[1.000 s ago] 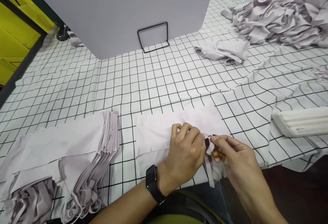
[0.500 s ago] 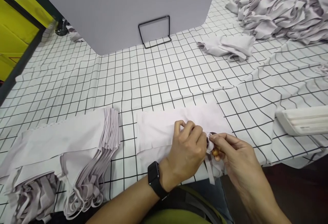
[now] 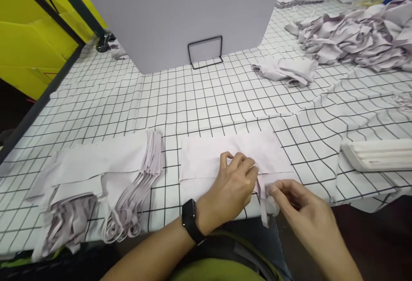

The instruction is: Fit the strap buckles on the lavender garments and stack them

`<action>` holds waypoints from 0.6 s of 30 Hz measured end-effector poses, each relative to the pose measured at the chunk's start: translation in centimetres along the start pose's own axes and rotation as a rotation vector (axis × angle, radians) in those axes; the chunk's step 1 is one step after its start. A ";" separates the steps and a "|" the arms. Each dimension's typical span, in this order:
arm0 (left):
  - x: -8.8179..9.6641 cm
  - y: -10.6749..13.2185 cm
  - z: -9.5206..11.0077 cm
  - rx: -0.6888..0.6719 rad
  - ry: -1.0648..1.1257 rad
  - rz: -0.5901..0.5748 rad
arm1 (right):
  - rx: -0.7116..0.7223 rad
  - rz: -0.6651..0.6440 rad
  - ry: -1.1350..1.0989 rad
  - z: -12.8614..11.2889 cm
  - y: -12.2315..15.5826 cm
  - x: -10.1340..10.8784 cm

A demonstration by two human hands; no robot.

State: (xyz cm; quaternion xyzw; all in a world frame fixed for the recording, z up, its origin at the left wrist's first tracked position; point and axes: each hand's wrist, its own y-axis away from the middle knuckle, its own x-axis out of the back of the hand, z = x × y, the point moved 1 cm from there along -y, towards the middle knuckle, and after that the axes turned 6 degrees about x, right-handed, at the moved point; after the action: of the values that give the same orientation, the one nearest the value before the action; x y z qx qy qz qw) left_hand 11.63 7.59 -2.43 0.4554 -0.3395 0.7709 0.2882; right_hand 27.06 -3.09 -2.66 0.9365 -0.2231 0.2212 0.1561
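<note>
A pale pink-white piece of fabric (image 3: pixel 206 152) with a folded lower edge lies flat on the table before me. My left hand (image 3: pixel 230 184), with a black watch on its wrist, rests on it with curled fingers, gripping near the fold. From that fold a narrow fabric strap (image 3: pixel 263 206) hangs down over the table's front edge. Thumb and finger of my right hand (image 3: pixel 302 206) are pinched together at the strap's right side; the other fingers are curled and partly hidden. To the left lies a fanned stack of similar fabric pieces (image 3: pixel 106 158) with dangling straps.
A grey upright panel (image 3: pixel 180 10) stands on a black wire foot (image 3: pixel 206 51) at the back. A crumpled cloth (image 3: pixel 286 71) and a large fabric heap (image 3: pixel 357 36) lie at the right. A white plastic case (image 3: pixel 380 154) sits near the right edge, on the checked tablecloth (image 3: pixel 193 105).
My right hand has moved down and away from my left, and the bunched strap between them now hangs straighter. The small orange-brown object at my right fingers no longer shows. The view has shifted.
</note>
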 end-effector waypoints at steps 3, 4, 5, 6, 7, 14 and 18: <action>2.5 2.6 -1.2 0.104 0.161 0.132 | 0.070 -0.122 0.092 2.2 3.9 -0.6; 3.2 3.8 -1.8 0.156 0.218 0.191 | 0.081 -0.231 0.065 3.0 4.9 -1.3; 3.9 5.0 -2.5 0.216 0.268 0.247 | 0.093 -0.344 0.023 3.8 5.7 -2.3; 4.4 6.3 -3.1 0.276 0.305 0.290 | 0.108 -0.429 -0.021 4.5 6.2 -3.6; 4.8 7.5 -3.5 0.325 0.325 0.314 | 0.130 -0.478 -0.057 5.0 6.4 -5.0; 3.4 11.8 -3.3 0.257 0.268 0.230 | 0.358 -0.532 -0.135 4.5 4.9 -13.2; 2.2 12.0 -3.2 0.234 0.161 0.166 | 0.458 -0.540 -0.100 3.4 6.3 -11.7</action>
State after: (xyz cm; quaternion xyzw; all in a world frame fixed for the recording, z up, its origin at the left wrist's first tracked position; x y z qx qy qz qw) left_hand 0.07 3.15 -4.71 0.3931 -0.2595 0.8604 0.1948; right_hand 15.76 -5.74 -10.02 0.9820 0.0804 0.1703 -0.0161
